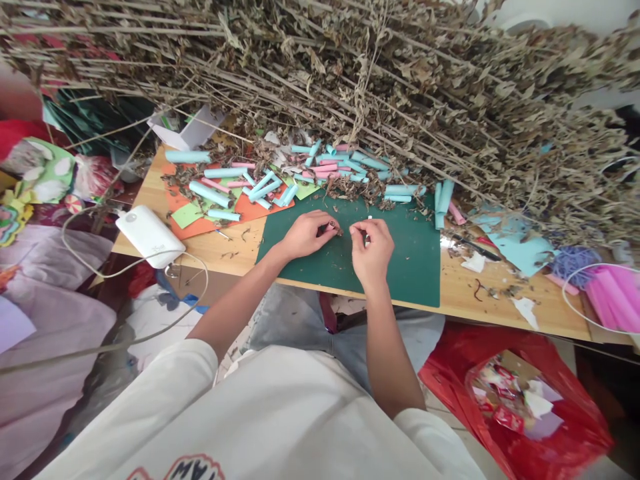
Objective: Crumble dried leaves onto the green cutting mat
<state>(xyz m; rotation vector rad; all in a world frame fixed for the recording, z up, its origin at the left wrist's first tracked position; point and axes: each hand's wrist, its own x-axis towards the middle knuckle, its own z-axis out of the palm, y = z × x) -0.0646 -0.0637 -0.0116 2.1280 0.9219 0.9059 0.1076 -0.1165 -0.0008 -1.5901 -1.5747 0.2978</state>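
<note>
My left hand is closed over the green cutting mat, fingers curled round a small pink paper tube whose dark end shows by the fingertips. A brown crumb of dried leaf shows beside those fingertips. A short gap away, my right hand is pinched shut above the same mat. A small white tip pokes out behind its fingers, and what it belongs to is hidden. Blue and pink rolled paper tubes lie heaped beyond the hands, mixed with leaf bits.
A large pile of dried stalks spans the back of the wooden table. A white power bank with a cable sits at left. Orange paper, blue paper and scraps lie around. A red plastic bag of rubbish stands below right.
</note>
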